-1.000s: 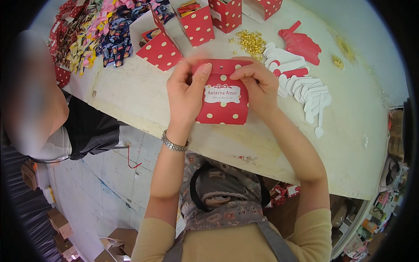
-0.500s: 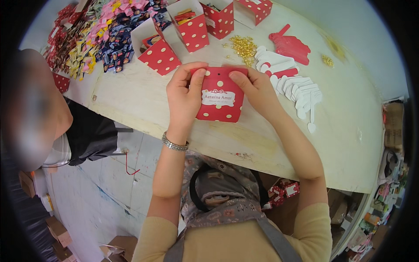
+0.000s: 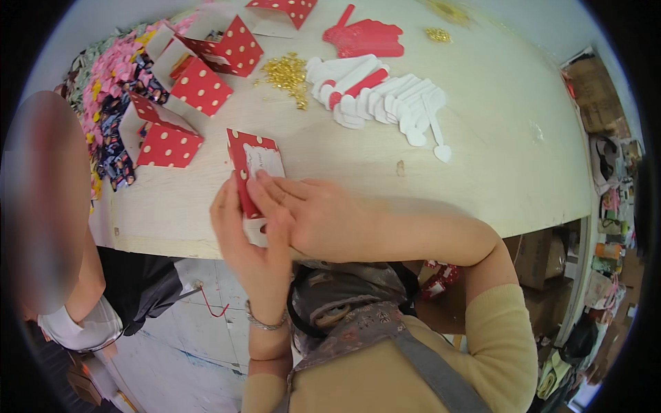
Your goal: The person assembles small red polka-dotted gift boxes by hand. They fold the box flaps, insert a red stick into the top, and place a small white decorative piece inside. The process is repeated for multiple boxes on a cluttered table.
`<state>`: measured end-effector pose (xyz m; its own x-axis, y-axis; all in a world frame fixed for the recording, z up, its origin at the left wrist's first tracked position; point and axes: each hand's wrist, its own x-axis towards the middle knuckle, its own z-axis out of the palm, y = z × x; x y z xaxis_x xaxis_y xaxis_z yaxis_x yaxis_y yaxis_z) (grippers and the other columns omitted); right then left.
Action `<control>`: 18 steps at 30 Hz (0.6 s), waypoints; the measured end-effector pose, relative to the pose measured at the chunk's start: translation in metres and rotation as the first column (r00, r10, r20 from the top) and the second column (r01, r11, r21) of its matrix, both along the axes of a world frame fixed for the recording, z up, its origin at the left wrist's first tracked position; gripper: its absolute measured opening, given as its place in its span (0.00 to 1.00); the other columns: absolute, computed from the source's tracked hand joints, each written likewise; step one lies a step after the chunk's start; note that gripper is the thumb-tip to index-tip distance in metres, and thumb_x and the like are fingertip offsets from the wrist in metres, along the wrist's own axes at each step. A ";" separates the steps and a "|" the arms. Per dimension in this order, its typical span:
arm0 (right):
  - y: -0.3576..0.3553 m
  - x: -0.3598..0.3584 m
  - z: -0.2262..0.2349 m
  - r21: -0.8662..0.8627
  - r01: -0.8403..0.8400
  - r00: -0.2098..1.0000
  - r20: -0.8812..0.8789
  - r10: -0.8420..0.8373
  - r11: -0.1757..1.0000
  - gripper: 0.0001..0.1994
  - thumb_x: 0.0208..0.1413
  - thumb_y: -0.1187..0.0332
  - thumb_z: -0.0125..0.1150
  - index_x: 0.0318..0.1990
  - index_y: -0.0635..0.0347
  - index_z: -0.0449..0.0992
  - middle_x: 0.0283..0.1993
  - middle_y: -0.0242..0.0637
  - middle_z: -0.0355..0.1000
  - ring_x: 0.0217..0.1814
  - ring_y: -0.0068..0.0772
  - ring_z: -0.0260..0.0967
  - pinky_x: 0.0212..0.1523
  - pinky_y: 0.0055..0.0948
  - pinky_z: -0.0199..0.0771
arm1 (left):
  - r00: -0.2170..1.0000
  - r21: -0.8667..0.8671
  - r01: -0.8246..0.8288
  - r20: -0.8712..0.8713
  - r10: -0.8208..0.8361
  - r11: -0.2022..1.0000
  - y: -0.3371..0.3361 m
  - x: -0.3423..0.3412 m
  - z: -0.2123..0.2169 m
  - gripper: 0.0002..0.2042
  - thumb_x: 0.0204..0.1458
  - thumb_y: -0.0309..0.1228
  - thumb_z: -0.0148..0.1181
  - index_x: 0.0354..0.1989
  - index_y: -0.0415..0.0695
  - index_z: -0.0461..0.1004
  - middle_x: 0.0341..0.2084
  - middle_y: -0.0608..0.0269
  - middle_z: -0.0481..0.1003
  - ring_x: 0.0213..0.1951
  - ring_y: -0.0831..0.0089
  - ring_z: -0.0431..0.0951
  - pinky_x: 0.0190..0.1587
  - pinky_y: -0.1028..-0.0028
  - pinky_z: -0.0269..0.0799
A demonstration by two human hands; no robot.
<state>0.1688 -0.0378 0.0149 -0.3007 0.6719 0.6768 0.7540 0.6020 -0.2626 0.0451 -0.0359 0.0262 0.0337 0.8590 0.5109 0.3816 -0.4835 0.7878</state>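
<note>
A red paper candy box [image 3: 239, 148] with cream dots and a white label lies tilted between my hands, close to the table's front edge. My left hand [image 3: 248, 237] is closed round its lower part, fingers along the left side. From the right, my right hand [image 3: 320, 217] crosses over and presses its fingers on the label side near the same end. Its thumb is partly hidden, and both hands cover the box's lower end. Gold twist-tie-like bits or small bells [image 3: 286, 74] lie in a loose pile beyond the box.
Open dotted boxes [image 3: 200, 86] stand at the back left, beside heaps of wrapped sweets [image 3: 103, 82]. White paper tags [image 3: 392, 96] and red cut-out cards [image 3: 368, 38] lie farther back, near another gold pile [image 3: 438, 34]. A co-worker's arm [image 3: 86, 275] is at the left.
The box has come down and left in the view and turned on its side. My hands left its top corners and now grip its lower end. The whole view has shifted.
</note>
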 end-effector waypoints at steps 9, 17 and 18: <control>-0.052 0.166 -0.008 -0.245 0.793 0.608 0.257 -0.751 0.558 0.08 0.48 0.64 0.64 0.31 0.57 0.76 0.27 0.36 0.73 0.32 0.40 0.72 0.30 0.37 0.72 | 0.997 -0.017 0.064 -0.053 -0.065 0.998 0.031 -0.026 -0.014 0.09 0.55 0.22 0.56 0.44 0.35 0.74 0.36 0.62 0.75 0.36 0.77 0.73 0.37 0.81 0.68; -0.054 0.185 0.012 -0.402 0.912 0.353 0.678 -0.645 0.076 0.11 0.51 0.62 0.59 0.25 0.61 0.78 0.29 0.42 0.76 0.30 0.44 0.74 0.30 0.39 0.72 | 0.962 0.100 0.230 -0.175 -0.211 0.968 0.045 -0.029 -0.005 0.07 0.49 0.15 0.57 0.34 0.40 0.76 0.32 0.60 0.74 0.34 0.76 0.73 0.37 0.78 0.68; -0.052 0.184 0.012 -0.358 0.931 0.321 0.700 -0.638 0.075 0.10 0.51 0.64 0.59 0.26 0.62 0.78 0.29 0.42 0.76 0.29 0.44 0.74 0.30 0.38 0.72 | 0.969 0.115 0.213 -0.155 -0.194 0.970 0.045 -0.026 -0.004 0.09 0.46 0.14 0.56 0.32 0.41 0.78 0.32 0.60 0.74 0.31 0.75 0.73 0.33 0.79 0.68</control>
